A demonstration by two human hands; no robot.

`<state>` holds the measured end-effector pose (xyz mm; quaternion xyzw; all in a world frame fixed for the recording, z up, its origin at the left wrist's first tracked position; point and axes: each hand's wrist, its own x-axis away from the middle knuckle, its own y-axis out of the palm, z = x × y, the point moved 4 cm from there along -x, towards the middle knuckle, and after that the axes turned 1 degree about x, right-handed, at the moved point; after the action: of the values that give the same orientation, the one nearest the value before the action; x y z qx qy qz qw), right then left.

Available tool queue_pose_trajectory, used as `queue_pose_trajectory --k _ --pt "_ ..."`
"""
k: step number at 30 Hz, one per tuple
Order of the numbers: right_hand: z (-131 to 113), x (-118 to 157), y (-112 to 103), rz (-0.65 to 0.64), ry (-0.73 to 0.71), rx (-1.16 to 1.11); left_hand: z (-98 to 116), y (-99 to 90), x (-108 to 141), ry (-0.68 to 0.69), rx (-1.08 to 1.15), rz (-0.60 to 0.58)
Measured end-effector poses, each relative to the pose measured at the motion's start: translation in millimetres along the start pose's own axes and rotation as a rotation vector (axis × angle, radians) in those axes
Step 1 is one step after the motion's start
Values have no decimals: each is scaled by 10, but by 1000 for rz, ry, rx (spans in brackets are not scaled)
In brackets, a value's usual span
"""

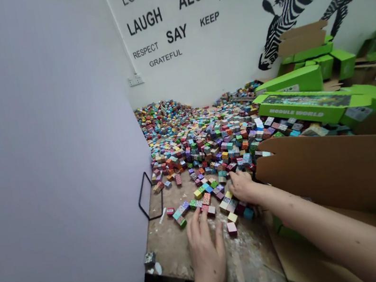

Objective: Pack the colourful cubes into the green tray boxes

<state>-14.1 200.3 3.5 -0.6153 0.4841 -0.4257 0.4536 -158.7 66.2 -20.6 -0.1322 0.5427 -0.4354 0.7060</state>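
Note:
Small colourful cubes [203,145] lie in a large heap on the worn table [171,247]. My left hand [206,244] is near the table's front, fingers spread, with its fingertips at a short row of cubes [198,203]. Nothing is held in it. Farther right, my right hand [241,186] reaches to the near edge of the heap. Its fingertips point down beside a dark cube, and whether they grip one is hidden. Loose cubes [227,201] lie between the hands, with a pink-topped cube [232,229] nearest the front.
An open brown carton [337,169] stands at the right, under my right arm. Green boxes [305,107] are piled behind it. A pale panel [51,164] fills the left side, with a black wire frame [139,202] beside it. A dark cube [149,259] sits on the table's left corner.

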Motion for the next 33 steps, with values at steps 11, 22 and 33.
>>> queue_pose_trajectory --k 11,22,33 --pt "-108 -495 -413 150 186 58 -84 82 67 -129 103 -68" --pt "177 -1023 -385 157 420 -20 -92 91 123 -183 135 -102" --pt "228 -1077 -459 178 373 -51 18 77 112 -131 67 -234"
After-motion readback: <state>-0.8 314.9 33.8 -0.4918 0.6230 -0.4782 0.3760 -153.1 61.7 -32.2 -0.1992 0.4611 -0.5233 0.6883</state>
